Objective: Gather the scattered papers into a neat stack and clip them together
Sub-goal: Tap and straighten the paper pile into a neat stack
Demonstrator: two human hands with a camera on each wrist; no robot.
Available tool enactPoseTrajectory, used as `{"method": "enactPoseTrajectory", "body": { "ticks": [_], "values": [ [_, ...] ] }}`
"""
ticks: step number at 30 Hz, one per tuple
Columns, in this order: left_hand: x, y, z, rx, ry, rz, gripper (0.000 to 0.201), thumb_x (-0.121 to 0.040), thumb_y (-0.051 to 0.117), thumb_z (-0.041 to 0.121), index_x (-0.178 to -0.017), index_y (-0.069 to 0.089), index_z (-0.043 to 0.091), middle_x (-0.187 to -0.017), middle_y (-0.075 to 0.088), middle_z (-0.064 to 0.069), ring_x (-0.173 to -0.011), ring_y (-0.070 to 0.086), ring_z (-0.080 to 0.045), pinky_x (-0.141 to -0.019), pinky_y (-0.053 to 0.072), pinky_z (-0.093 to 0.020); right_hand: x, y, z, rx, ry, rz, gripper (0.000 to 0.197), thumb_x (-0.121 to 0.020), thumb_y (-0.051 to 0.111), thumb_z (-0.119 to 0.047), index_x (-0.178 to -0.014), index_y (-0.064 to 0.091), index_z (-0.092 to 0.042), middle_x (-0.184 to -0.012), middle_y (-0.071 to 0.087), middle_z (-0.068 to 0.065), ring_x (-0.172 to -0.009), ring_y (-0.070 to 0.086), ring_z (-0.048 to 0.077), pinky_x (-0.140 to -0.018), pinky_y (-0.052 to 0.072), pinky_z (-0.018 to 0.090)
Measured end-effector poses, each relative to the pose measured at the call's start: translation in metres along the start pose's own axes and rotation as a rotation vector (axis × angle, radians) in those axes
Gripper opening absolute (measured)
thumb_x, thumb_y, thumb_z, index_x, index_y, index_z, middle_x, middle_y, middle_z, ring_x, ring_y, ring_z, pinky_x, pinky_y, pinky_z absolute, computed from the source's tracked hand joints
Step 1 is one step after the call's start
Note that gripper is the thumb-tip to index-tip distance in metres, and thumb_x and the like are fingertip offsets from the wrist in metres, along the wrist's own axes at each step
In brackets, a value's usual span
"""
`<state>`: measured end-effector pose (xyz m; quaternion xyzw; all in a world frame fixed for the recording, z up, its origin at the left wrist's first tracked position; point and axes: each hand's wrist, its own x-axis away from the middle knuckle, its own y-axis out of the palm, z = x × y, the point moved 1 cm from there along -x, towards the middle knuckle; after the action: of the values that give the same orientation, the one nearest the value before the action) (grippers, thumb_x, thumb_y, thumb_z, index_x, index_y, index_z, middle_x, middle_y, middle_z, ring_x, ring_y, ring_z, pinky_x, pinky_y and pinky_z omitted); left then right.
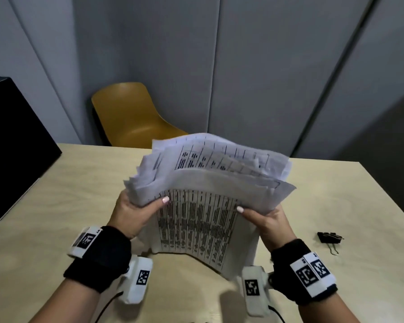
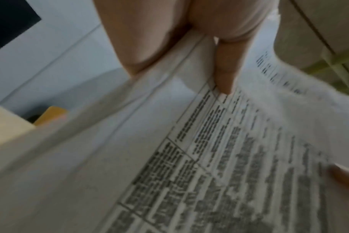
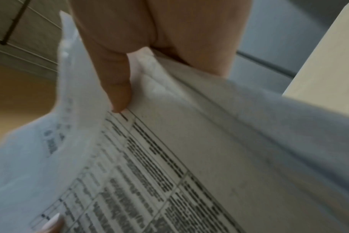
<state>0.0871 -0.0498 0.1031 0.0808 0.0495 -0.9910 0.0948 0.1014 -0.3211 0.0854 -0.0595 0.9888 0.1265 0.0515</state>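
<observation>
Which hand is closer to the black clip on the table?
The right hand, gripping the paper stack's right edge. The binder clip lies just beside it; the left hand is across the stack.

A pale wood-grain table (image 1: 313,206) is seen, and a black binder clip (image 1: 329,237) is laid flat on it near the right edge.

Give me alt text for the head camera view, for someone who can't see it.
Two hands, the left hand and right hand, grip an uneven sheaf of printed papers above a pale wooden table. A black binder clip lies on the table to the right; a mustard chair stands behind.
</observation>
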Motion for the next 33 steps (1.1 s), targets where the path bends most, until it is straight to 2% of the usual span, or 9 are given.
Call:
{"method": "enactPoseTrajectory", "body": {
  "ticks": [5,8,10,12,19,23,25,29,33],
  "values": [
    [0.011,-0.006,-0.014,0.100,-0.070,-0.080,0.070,-0.038,0.089,0.039,-0.099,0.061,0.020,-0.085,0.075,0.018,-0.082,0.069,0.000,-0.066,0.054,-0.013,0.010,-0.003,0.014,0.013,0.023,0.082,0.061,-0.050,0.086,-0.034,-0.099,0.062,-0.004,-0.085,0.076,0.002,-0.079,0.071,0.017,-0.068,0.056,0.028],
    [0.015,0.010,-0.013,-0.004,-0.041,-0.014,0.023,-0.074,0.072,0.007,-0.085,0.063,0.026,-0.069,0.072,0.023,-0.070,0.067,0.006,-0.060,0.049,-0.006,0.007,0.009,0.019,0.049,0.081,0.150,0.053,-0.059,0.083,-0.028,-0.099,0.059,-0.004,-0.077,0.075,-0.004,-0.075,0.069,0.010,-0.066,0.055,0.022],
    [0.014,0.013,-0.007,-0.051,0.003,0.070,0.022,-0.076,0.069,0.005,-0.077,0.064,0.026,-0.059,0.070,0.017,-0.064,0.066,0.001,-0.056,0.048,-0.004,0.006,0.014,0.010,0.092,0.051,0.104,0.025,-0.076,0.067,0.004,-0.098,0.058,-0.005,-0.073,0.074,-0.007,-0.071,0.066,0.002,-0.064,0.052,0.014],
    [0.011,0.006,0.005,-0.018,0.064,0.096,0.024,-0.066,0.078,0.012,-0.081,0.063,0.024,-0.063,0.070,0.019,-0.063,0.065,0.003,-0.056,0.047,-0.004,0.007,0.014,-0.003,0.088,0.019,0.062,0.033,-0.077,0.061,0.014,-0.103,0.054,-0.004,-0.073,0.072,-0.006,-0.069,0.065,-0.002,-0.061,0.051,0.012],
    [0.010,0.002,0.021,0.124,0.159,-0.130,0.078,-0.043,0.082,0.026,-0.114,0.052,0.012,-0.112,0.061,-0.008,-0.091,0.065,-0.002,-0.073,0.051,-0.013,0.012,0.018,-0.038,0.050,-0.157,0.026,0.063,-0.061,0.070,-0.002,-0.118,0.049,-0.016,-0.098,0.072,0.001,-0.088,0.069,0.010,-0.074,0.053,0.020],
    [0.012,-0.003,0.024,0.125,0.161,-0.133,0.088,-0.034,0.087,0.042,-0.113,0.052,0.023,-0.099,0.066,0.019,-0.090,0.061,0.003,-0.074,0.051,-0.011,0.011,0.014,-0.042,0.006,-0.191,0.058,0.091,-0.050,0.087,-0.026,-0.127,0.041,-0.016,-0.100,0.070,-0.001,-0.090,0.067,0.014,-0.076,0.054,0.023],
    [0.014,0.003,0.026,0.091,0.155,-0.170,0.089,-0.035,0.088,0.046,-0.114,0.053,0.028,-0.100,0.065,0.018,-0.092,0.061,-0.001,-0.077,0.053,-0.018,0.011,0.024,-0.042,0.078,-0.197,0.048,0.099,-0.044,0.088,-0.039,-0.128,0.041,-0.015,-0.106,0.068,0.001,-0.097,0.065,0.017,-0.082,0.053,0.027],
    [0.011,0.003,0.020,0.153,0.177,-0.085,0.069,-0.051,0.077,-0.001,-0.111,0.051,0.021,-0.102,0.071,0.012,-0.093,0.067,-0.005,-0.076,0.054,-0.018,0.011,0.025,-0.043,0.120,-0.200,0.025,0.101,-0.046,0.087,-0.030,-0.134,0.037,-0.029,-0.103,0.063,0.020,-0.096,0.064,0.024,-0.087,0.053,0.036],
    [0.014,0.000,0.002,0.113,0.096,-0.029,0.063,-0.053,0.076,0.010,-0.110,0.052,0.021,-0.091,0.071,0.016,-0.085,0.065,0.008,-0.072,0.051,-0.008,0.010,0.018,-0.023,0.161,-0.080,0.043,0.059,-0.061,0.080,0.003,-0.108,0.051,-0.016,-0.087,0.074,-0.012,-0.082,0.068,0.001,-0.070,0.054,0.015]
  ]
}}
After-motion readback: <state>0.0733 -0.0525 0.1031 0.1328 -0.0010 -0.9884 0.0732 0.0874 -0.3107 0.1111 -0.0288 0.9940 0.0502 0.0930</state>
